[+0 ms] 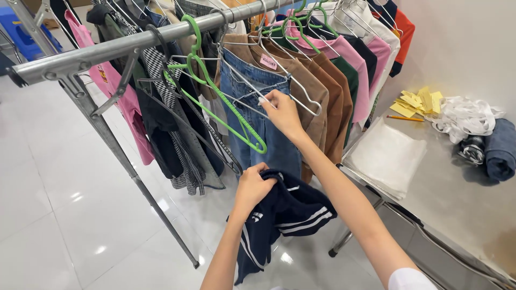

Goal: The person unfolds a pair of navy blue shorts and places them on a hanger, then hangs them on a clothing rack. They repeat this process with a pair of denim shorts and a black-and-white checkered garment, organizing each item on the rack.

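- Head view: the left hand [252, 185] was clenched on the bunched upper edge of a navy garment [282, 217] with white stripes, which hung down from that grip below the rack, over the floor.
- The right hand [282, 113] reached up with its fingers pinched on the lower wire of a metal hanger [269, 88]; its grip was closed on that wire, just in front of a pair of blue jeans [263, 123].
- The jeans hung from the hanger, with a small pink label at the waistband.
- Just left of the right hand, an empty green hanger [226, 104] dangled from the rail, its lower loop near the jeans.
- The metal rail [107, 51] ran slantwise across the top of the picture, carried on a slanting steel leg that came down to the white tiled floor [64, 204].
- Left of the jeans hung a dark checked garment [161, 96] and a pink top [121, 102]; right of them hung brown jackets [322, 91], a dark green piece, and pink clothes [357, 70].
- To the right stood a steel desk [457, 198], well apart from both hands.
- On it lay a stack of clear plastic bags [387, 156], yellow paper slips [419, 101], a pencil, a heap of white tape [465, 115], and a rolled blue cloth [501, 150].
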